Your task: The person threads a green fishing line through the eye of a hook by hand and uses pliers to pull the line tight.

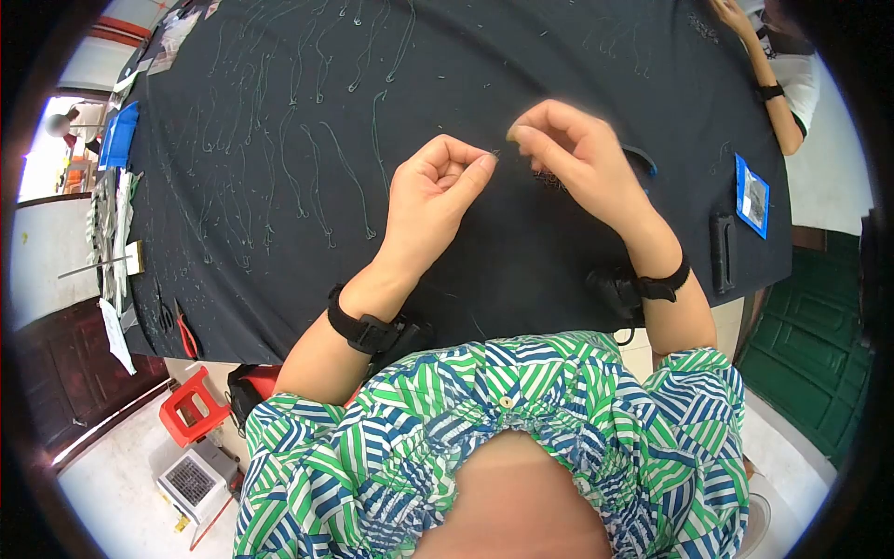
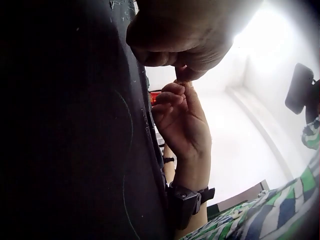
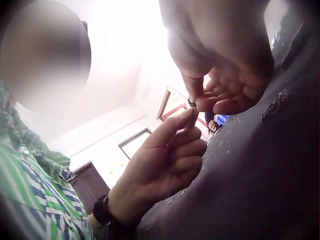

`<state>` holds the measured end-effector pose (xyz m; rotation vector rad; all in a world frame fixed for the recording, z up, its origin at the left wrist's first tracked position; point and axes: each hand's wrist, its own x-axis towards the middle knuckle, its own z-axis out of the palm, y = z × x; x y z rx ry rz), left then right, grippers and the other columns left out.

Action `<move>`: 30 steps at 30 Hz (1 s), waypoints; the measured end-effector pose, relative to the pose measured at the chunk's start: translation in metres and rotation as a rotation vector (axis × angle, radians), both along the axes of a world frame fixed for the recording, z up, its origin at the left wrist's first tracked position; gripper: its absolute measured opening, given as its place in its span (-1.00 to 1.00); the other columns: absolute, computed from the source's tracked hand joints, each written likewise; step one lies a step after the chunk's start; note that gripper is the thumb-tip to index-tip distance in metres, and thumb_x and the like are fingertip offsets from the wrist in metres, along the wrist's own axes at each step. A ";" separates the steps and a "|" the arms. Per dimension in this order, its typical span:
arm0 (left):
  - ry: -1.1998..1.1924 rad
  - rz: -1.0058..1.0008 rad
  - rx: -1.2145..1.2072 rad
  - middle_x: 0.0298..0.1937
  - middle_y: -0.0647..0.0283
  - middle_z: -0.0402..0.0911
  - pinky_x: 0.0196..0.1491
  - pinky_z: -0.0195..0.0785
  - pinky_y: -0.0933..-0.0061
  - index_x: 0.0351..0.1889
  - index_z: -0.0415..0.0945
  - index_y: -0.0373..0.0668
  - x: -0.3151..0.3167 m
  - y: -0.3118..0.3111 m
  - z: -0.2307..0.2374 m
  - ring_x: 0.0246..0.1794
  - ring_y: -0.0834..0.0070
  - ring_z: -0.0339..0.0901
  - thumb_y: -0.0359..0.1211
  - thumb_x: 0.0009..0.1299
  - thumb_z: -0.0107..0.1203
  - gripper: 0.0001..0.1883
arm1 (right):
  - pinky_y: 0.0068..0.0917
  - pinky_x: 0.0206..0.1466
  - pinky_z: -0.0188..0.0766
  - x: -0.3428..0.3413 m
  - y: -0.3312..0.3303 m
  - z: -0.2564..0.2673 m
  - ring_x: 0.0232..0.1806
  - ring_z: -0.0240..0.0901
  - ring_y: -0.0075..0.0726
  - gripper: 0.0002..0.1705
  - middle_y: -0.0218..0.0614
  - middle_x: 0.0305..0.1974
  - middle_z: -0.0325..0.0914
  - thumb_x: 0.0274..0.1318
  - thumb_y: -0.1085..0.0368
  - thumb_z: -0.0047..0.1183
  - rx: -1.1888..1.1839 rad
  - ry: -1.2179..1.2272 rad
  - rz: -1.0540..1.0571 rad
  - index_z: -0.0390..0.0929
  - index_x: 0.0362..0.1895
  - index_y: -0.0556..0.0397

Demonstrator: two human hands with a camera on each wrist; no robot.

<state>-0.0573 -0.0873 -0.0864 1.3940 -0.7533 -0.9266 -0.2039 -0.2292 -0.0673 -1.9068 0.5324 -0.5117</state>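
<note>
My left hand [image 1: 428, 191] pinches a small dark piece [image 3: 192, 104] between thumb and index fingertip, other fingers curled. Just to its right, my right hand [image 1: 582, 163] has its thumb tip brought against its bent index finger. In the right wrist view the piece shows where the fingertips of both hands come together. I cannot tell what the right fingertips hold. Beneath the right hand, partly hidden, lies a pile of small dark wiry pieces [image 1: 549, 179]. Several thin green looped strands [image 1: 349, 168] lie on the black cloth [image 1: 484, 279] to the left and beyond.
Red-handled pliers [image 1: 187, 334] and dark scissors [image 1: 165, 312] lie at the left front edge. To the right are a blue packet [image 1: 752, 196] and a black oblong object [image 1: 723, 252]. Another person's arm [image 1: 771, 88] reaches in at the far right corner.
</note>
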 end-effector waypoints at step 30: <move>0.009 -0.127 0.106 -0.40 0.54 0.56 -0.35 0.12 0.80 -0.17 0.62 -0.25 0.006 0.007 0.000 -0.44 0.90 0.32 -0.36 0.47 0.21 -0.87 | -0.47 -0.38 0.42 -0.010 -0.003 0.019 -0.38 0.54 -0.39 -0.92 -0.34 -0.32 0.59 0.06 0.42 0.25 -0.351 -0.101 0.221 0.59 -0.37 0.10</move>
